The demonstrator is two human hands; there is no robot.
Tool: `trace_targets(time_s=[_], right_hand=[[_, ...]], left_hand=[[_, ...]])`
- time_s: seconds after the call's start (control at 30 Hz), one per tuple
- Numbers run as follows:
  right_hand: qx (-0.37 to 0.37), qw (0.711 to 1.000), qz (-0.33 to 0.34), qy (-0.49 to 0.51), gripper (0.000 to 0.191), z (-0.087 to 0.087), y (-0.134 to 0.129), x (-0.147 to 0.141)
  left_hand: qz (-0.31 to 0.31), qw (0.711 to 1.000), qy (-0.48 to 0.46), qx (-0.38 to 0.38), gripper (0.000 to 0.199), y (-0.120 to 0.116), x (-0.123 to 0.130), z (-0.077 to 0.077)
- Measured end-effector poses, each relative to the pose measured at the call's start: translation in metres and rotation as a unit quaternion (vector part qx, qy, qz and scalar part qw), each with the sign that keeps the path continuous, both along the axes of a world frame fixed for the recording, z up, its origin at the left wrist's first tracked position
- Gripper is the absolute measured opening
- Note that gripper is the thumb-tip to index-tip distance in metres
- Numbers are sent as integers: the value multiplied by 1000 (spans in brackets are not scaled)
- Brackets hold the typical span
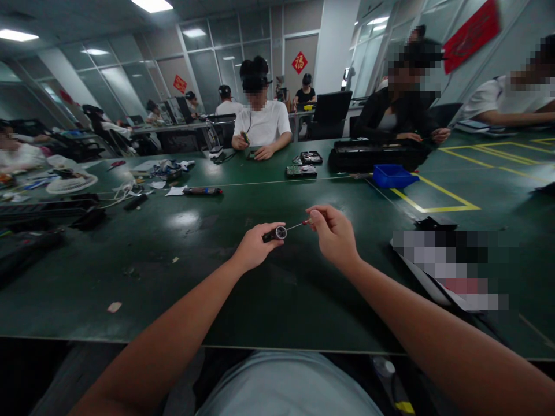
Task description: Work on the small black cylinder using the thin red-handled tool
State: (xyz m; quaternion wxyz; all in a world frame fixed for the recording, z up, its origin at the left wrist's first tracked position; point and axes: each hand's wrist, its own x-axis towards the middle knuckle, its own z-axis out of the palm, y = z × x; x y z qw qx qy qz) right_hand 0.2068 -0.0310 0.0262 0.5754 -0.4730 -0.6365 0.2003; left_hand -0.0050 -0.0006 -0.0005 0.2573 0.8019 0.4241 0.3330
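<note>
Above the green table [260,312], my left hand [255,245] is closed around a small black cylindrical part [269,235] with a pale round rim at its end. That round end faces right, towards my other hand. Between thumb and fingers, my right hand [336,234] pinches the red handle of a thin screwdriver [298,225]. Its metal shaft points left to the rim of the cylinder. Whether the tip touches anything inside cannot be made out. Both forearms reach in from the near edge.
A blue bin [394,176] stands at the right, before a long black housing [377,155]. Opened drive-like devices [301,171] lie ahead. Left are a multi-coloured tool [203,191], a white fan-like part [71,182] and cables. A co-worker [262,124] sits opposite; a blurred-out item [442,271] lies right.
</note>
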Motion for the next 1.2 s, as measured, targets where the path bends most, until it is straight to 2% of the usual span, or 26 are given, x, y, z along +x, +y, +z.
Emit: trace_targets(time_s=[0.17, 0.27, 0.33, 0.53, 0.73, 0.87, 1.0, 1.2], right_hand=[[-9, 999, 22, -40, 25, -1, 0, 1], [-15, 998, 8, -63, 33, 0, -1, 0], [-12, 997, 3, -72, 31, 0, -2, -1], [-21, 998, 46, -26, 21, -4, 0, 0], [-47, 997, 40, -51, 26, -4, -1, -2], [-53, 997, 41, 30, 18, -4, 2, -4], [-69, 990, 69, 103, 24, -7, 8, -5], [-81, 984, 56, 148, 28, -16, 10, -8]], left_hand=[[13, 1000, -2, 9, 44, 2, -2, -1], [14, 1000, 2, 15, 43, 3, -2, -2], [14, 1000, 3, 17, 43, 3, -2, -2], [33, 999, 5, 24, 43, 5, -4, -2], [27, 999, 14, 20, 43, 5, -5, -1], [25, 999, 19, 18, 44, 5, -5, -2], [29, 999, 29, 25, 45, 4, -3, 0], [40, 996, 64, 53, 43, 2, 2, 4]])
